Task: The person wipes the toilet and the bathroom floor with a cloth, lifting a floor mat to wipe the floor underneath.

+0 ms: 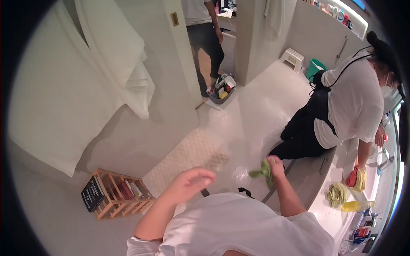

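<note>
In front of my chest, my right hand is closed round a crumpled green cloth, which hangs out to the left of the fist. My left hand is held in the air with nothing in it, its fingers loosely bent and the thumb apart. Below and beyond it lies a cream textured bath mat on the floor. On the counter to my right are a wrung yellow-green cloth and a bottle of yellow liquid.
A co-worker leans over the counter at right, one hand by red and yellow cloths. Another person stands in the doorway behind a caddy of supplies. A wooden rack, white stool and green bucket stand around.
</note>
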Demonstrator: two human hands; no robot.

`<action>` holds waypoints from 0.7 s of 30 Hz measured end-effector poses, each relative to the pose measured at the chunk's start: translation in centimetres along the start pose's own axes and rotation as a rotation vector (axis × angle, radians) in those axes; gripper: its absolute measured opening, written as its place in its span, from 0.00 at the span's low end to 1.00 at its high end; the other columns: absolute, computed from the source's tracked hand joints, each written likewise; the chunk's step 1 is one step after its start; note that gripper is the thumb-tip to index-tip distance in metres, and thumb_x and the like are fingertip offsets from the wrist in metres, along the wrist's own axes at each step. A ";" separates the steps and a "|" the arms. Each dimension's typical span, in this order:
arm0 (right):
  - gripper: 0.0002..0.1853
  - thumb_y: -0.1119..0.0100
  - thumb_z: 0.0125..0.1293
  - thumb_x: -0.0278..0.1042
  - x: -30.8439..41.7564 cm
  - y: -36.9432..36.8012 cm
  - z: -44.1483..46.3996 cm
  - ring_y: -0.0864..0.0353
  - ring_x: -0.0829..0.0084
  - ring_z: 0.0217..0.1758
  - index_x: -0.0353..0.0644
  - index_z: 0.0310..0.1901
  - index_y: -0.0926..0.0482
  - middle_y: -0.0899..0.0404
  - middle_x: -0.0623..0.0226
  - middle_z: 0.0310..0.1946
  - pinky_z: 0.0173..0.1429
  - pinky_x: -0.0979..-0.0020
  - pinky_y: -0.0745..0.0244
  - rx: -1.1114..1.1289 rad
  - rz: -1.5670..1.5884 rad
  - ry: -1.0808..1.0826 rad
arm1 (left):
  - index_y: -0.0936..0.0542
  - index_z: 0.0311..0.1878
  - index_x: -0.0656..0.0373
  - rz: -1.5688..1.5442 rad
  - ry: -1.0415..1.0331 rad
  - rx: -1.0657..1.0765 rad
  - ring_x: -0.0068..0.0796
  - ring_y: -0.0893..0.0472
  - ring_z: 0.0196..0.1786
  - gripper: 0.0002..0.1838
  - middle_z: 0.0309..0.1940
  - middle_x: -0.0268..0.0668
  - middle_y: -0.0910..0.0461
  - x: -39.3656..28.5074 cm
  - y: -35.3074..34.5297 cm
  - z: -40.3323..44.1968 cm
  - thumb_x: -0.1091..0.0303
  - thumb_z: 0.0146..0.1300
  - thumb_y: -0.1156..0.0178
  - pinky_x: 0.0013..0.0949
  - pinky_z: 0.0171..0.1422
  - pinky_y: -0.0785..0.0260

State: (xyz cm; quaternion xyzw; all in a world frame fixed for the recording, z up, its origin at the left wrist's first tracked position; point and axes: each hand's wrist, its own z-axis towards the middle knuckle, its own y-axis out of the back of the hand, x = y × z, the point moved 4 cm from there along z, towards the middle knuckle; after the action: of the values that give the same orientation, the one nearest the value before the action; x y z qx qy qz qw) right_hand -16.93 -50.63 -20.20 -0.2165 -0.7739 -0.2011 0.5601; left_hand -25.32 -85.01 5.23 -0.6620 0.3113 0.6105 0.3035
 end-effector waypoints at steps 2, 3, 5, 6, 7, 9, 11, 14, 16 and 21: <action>0.09 0.47 0.61 0.35 7.4 -3.1 -0.1 0.26 0.78 0.29 0.39 0.36 0.25 0.25 0.68 0.27 0.35 0.75 0.30 0.068 0.059 0.075 | 0.24 0.41 0.60 -0.119 0.062 -0.145 0.22 0.26 0.43 0.07 0.37 0.32 0.23 2.3 0.3 1.1 0.70 0.61 0.45 0.28 0.51 0.36; 0.08 0.46 0.61 0.35 11.0 -4.8 -0.9 0.26 0.79 0.30 0.39 0.36 0.25 0.25 0.68 0.28 0.36 0.76 0.30 0.103 0.081 0.092 | 0.24 0.41 0.60 -0.113 0.079 -0.178 0.22 0.27 0.42 0.07 0.36 0.31 0.24 3.2 0.4 1.8 0.69 0.62 0.46 0.28 0.51 0.36; 0.09 0.45 0.61 0.35 15.3 -7.6 -2.1 0.27 0.80 0.32 0.40 0.38 0.26 0.25 0.70 0.30 0.39 0.76 0.30 0.291 0.250 0.083 | 0.25 0.44 0.60 -0.107 0.129 -0.200 0.22 0.27 0.44 0.09 0.38 0.32 0.24 4.9 0.4 2.9 0.68 0.62 0.46 0.28 0.51 0.36; 0.08 0.45 0.61 0.34 16.2 -8.6 -2.6 0.27 0.81 0.34 0.40 0.39 0.26 0.25 0.71 0.31 0.40 0.77 0.30 0.345 0.207 0.142 | 0.27 0.47 0.60 -0.108 0.155 -0.195 0.23 0.28 0.46 0.11 0.41 0.33 0.25 5.8 0.4 3.4 0.68 0.62 0.46 0.29 0.52 0.36; 0.08 0.45 0.61 0.33 16.9 -9.4 -3.1 0.27 0.81 0.35 0.40 0.39 0.26 0.25 0.72 0.33 0.41 0.77 0.30 0.401 0.160 0.196 | 0.28 0.50 0.60 -0.113 0.184 -0.195 0.24 0.28 0.48 0.14 0.43 0.34 0.26 6.5 0.4 3.8 0.68 0.62 0.46 0.29 0.53 0.36; 0.10 0.45 0.61 0.33 18.5 -10.7 -4.8 0.28 0.81 0.39 0.40 0.43 0.27 0.26 0.72 0.36 0.44 0.77 0.31 0.529 0.145 0.234 | 0.35 0.57 0.59 -0.153 0.154 -0.218 0.25 0.30 0.52 0.21 0.49 0.36 0.30 7.4 -0.2 5.3 0.67 0.62 0.46 0.30 0.55 0.36; 0.13 0.44 0.61 0.33 18.9 -11.7 -5.8 0.29 0.80 0.42 0.41 0.47 0.28 0.27 0.71 0.40 0.47 0.77 0.32 0.673 0.097 0.273 | 0.41 0.62 0.58 -0.308 0.146 -0.212 0.26 0.32 0.56 0.27 0.54 0.37 0.34 8.0 -1.2 6.2 0.66 0.62 0.45 0.31 0.57 0.37; 0.20 0.42 0.59 0.32 18.8 -12.8 -6.2 0.31 0.77 0.47 0.41 0.52 0.31 0.29 0.69 0.45 0.50 0.76 0.34 0.786 -0.003 0.455 | 0.44 0.64 0.57 -0.523 0.112 -0.159 0.26 0.34 0.58 0.30 0.57 0.39 0.37 8.5 -3.1 8.3 0.65 0.61 0.44 0.30 0.57 0.37; 0.23 0.40 0.57 0.31 18.4 -13.0 -5.2 0.32 0.76 0.49 0.41 0.54 0.33 0.30 0.67 0.47 0.51 0.75 0.34 0.742 -0.072 0.706 | 0.37 0.61 0.57 -0.456 0.057 -0.190 0.25 0.34 0.56 0.26 0.55 0.40 0.35 9.2 -3.8 9.6 0.63 0.61 0.43 0.30 0.55 0.37; 0.26 0.38 0.54 0.34 14.5 -10.9 -0.9 0.31 0.69 0.51 0.43 0.56 0.34 0.35 0.62 0.53 0.53 0.70 0.33 0.551 -0.311 0.353 | 0.28 0.48 0.58 -0.160 0.258 -0.350 0.24 0.30 0.50 0.15 0.49 0.39 0.30 9.9 -1.2 9.5 0.65 0.59 0.42 0.29 0.50 0.34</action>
State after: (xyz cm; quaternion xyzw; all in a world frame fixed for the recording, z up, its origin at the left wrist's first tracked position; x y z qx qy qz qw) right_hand -26.37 -58.57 -6.84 0.1007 -0.7142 -0.1020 0.6851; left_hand -29.71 -77.25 -5.26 -0.7997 0.1834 0.5394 0.1892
